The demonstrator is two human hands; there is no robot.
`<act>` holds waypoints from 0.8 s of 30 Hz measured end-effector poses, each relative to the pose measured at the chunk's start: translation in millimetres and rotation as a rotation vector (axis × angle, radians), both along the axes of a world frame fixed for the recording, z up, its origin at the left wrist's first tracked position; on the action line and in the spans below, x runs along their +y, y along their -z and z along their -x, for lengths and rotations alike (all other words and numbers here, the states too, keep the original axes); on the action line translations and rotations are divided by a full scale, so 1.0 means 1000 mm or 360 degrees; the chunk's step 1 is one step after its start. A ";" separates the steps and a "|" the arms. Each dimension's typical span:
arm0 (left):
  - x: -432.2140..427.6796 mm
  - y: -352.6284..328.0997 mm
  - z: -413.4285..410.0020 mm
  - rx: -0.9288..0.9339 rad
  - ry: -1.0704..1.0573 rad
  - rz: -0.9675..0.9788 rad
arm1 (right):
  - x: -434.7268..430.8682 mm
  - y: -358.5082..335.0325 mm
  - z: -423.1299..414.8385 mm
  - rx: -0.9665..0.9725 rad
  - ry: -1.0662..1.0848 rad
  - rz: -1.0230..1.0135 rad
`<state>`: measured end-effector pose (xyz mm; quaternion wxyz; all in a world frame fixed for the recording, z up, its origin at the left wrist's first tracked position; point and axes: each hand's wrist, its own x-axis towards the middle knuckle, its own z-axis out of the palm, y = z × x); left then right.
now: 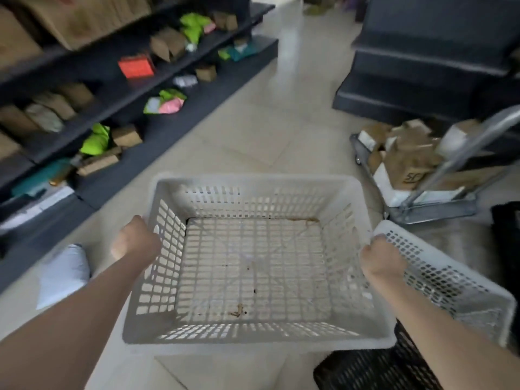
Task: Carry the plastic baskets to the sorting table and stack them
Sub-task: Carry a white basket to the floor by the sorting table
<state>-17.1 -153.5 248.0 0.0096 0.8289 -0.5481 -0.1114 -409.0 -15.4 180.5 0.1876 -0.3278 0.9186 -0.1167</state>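
**Item: pale basket, carried in a two-grip hold**

Location. The pale basket hangs roughly level above the floor, open side up. It is empty save for a few brown specks on its mesh base. No counter is in view, so I judge the carry under way and the stacking not yet begun.

Hold. The left grip is fisted over the pale basket's left rim. The right grip is curled over its right rim. I cannot tell whether it also pinches the neighbouring basket.

Adjacent.
- Second basket: also pale, tilted, its rim meeting the pale basket's right rim at the right grip.
- Black basket: below the pale basket's near right corner.
- Trolley: beyond its far right corner, loaded with cardboard boxes.
- Shelving: to its left, stocked with parcels.
- White parcel: on the floor just left of it.

Handling notes.
- I would hold both rims at matching height so the base stays flat.
- I would steer the far edge along the open lane ahead, between shelving and trolley, giving the trolley handle room.
- I would settle the second basket first. If it only leans there, it may slide off.
- The mesh walls probably flex, so I would load the rolled rim only.
- At the counter, I would set the basket down square so the next one nests cleanly.
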 end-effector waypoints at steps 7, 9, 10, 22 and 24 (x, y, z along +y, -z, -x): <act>-0.034 -0.159 0.042 0.0075 0.0268 0.0110 | 0.007 -0.184 0.031 0.0281 0.0188 0.0145; -0.039 -0.195 0.058 0.0106 0.0334 0.0166 | 0.017 -0.227 0.041 0.0335 0.0279 0.0186; -0.040 -0.213 0.067 0.0120 0.0363 0.0196 | 0.025 -0.248 0.045 0.0361 0.0332 0.0219; 0.009 -0.358 0.211 0.0222 0.1284 0.0283 | 0.229 -0.399 0.070 0.0445 0.1044 0.0443; 0.036 -0.373 0.247 0.0204 0.1492 0.0312 | 0.279 -0.410 0.075 0.0468 0.1182 0.0443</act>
